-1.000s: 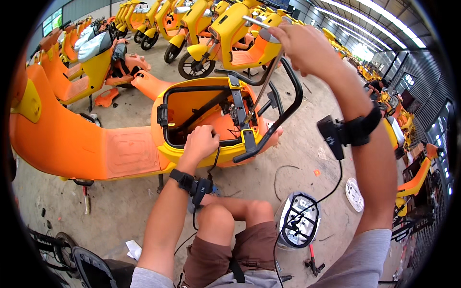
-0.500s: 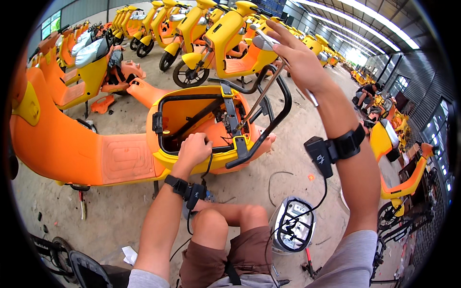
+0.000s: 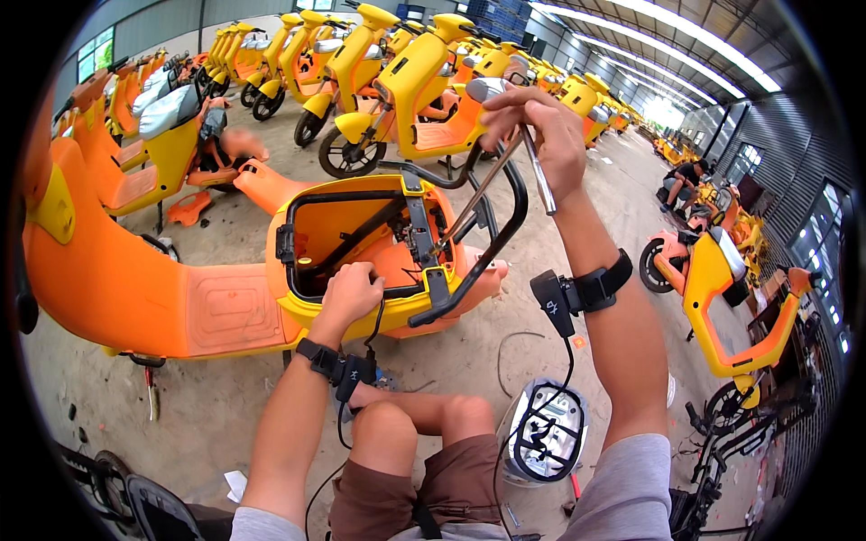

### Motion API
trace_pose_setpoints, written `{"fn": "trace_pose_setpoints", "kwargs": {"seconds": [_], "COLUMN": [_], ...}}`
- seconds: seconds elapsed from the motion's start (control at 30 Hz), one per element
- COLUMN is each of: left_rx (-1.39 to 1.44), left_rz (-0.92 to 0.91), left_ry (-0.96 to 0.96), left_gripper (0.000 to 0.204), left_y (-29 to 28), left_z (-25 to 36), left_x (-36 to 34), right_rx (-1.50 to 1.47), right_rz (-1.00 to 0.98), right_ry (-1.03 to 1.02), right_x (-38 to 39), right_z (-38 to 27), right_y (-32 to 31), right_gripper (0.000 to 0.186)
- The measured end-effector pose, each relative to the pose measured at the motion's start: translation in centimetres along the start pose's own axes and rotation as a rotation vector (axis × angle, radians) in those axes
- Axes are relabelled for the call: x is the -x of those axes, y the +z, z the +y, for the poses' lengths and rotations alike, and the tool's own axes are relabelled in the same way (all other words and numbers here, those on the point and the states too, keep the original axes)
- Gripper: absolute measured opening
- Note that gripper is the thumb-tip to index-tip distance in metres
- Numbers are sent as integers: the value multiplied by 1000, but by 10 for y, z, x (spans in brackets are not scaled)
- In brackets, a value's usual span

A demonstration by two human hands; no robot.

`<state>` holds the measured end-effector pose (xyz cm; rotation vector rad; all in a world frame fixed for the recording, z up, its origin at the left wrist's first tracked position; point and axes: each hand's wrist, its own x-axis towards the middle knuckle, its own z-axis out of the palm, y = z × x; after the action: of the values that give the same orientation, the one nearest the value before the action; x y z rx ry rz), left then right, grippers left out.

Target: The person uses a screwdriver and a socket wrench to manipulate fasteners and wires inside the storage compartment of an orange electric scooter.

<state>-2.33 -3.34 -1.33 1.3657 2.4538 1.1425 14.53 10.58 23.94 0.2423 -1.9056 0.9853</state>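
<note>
My right hand (image 3: 552, 144) is raised, its fingers curled around the crossbar of a T-handle wrench (image 3: 485, 194). From there the long metal shaft slants down to the black bracket (image 3: 422, 230) across the open top of an orange and yellow scooter body (image 3: 230, 311). My left hand (image 3: 354, 293) grips the near rim of that opening, with some fingertips hidden inside. Dark wiring shows beside the bracket. A black tubular rack (image 3: 514, 216) curves around the scooter's rear, just beyond the wrench.
An upturned seat (image 3: 546, 433) with a black-edged underside lies on the concrete floor by my knees. Beside it is a red-handled tool (image 3: 575, 487). Rows of yellow scooters (image 3: 424, 81) stand beyond. Another person (image 3: 687, 185) crouches at the far right. Thin cables hang from my wrist straps.
My right hand has turned and its fingers have gone from outstretched to curled around the wrench crossbar, which has swung round. My left hand stays at the rim. The view has shifted slightly.
</note>
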Motion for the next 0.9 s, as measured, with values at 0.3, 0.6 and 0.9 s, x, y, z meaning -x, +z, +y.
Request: {"fn": "trace_pose_setpoints", "kwargs": {"seconds": [0.3,0.6,0.9], "left_rx": [16,25,16], "left_rz": [1,13,-10], "left_ry": [-25,1,-33], "left_gripper": [26,26,27], "left_y": [-6,1,-4], "left_z": [-2,0,-3], "left_x": [3,-1,4], "right_rx": [985,841,1431], "right_rz": [296,112,-167], "right_ry": [-23,-771,-72], "right_x": [-14,24,6], "right_z": [-3,39,-19], "right_y": [34,-5,-9], "right_gripper": [35,38,46]}}
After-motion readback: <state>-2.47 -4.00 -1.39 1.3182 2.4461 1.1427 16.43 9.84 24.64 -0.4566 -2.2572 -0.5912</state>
